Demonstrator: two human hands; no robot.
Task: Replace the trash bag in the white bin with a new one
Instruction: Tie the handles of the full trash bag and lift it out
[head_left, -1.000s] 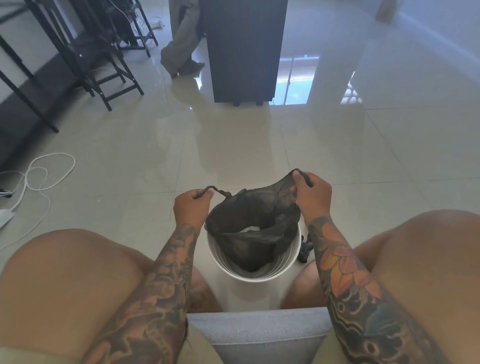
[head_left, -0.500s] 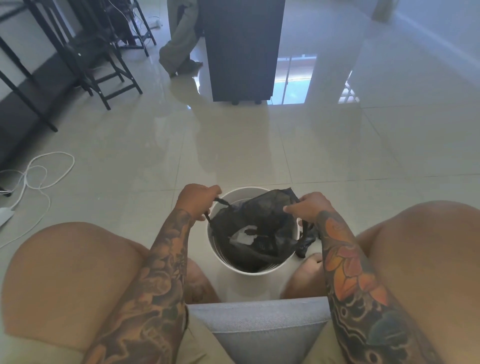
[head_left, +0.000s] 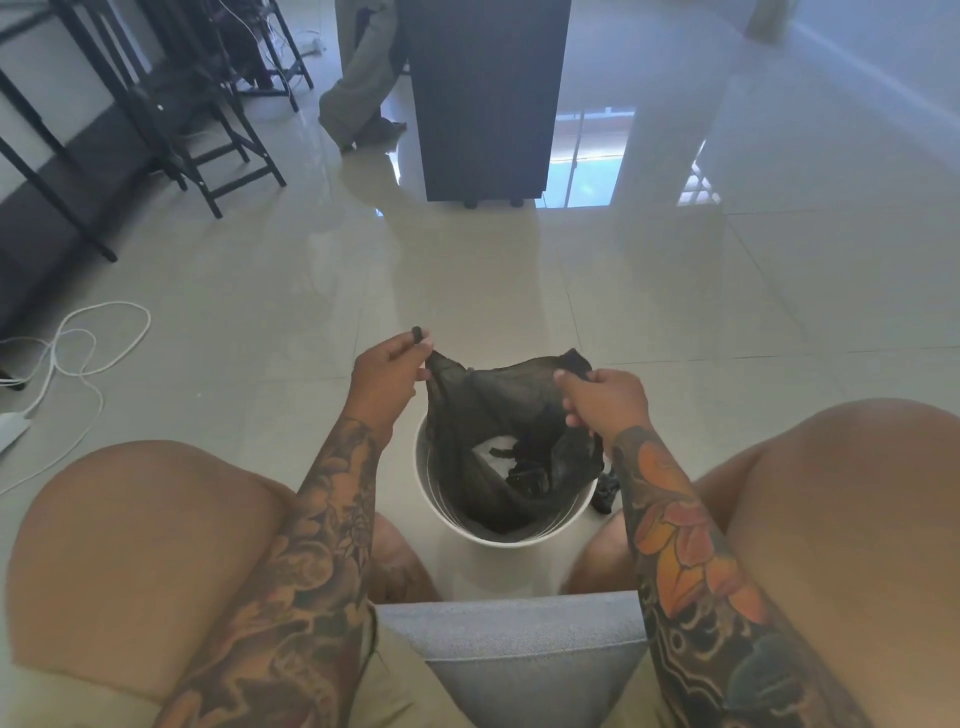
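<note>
A round white bin (head_left: 470, 527) stands on the floor between my knees. A thin black trash bag (head_left: 498, 415) hangs into it, its mouth spread above the rim. My left hand (head_left: 387, 376) pinches the bag's left handle, whose loop sticks up past my fingers. My right hand (head_left: 605, 397) grips the bag's right edge. Something white and some dark bits show through the bag's bottom inside the bin.
A dark crumpled thing (head_left: 605, 491) lies on the floor just right of the bin. A tall dark cabinet (head_left: 485, 98) stands ahead, a person's leg (head_left: 358, 83) beside it. Black chairs (head_left: 208, 119) and a white cable (head_left: 78, 343) are at left. I sit on a grey seat (head_left: 519, 649).
Both hands dropped toward the bin rim with the bag half a second ago, then rose and spread again, stretching the bag's mouth above the bin.
</note>
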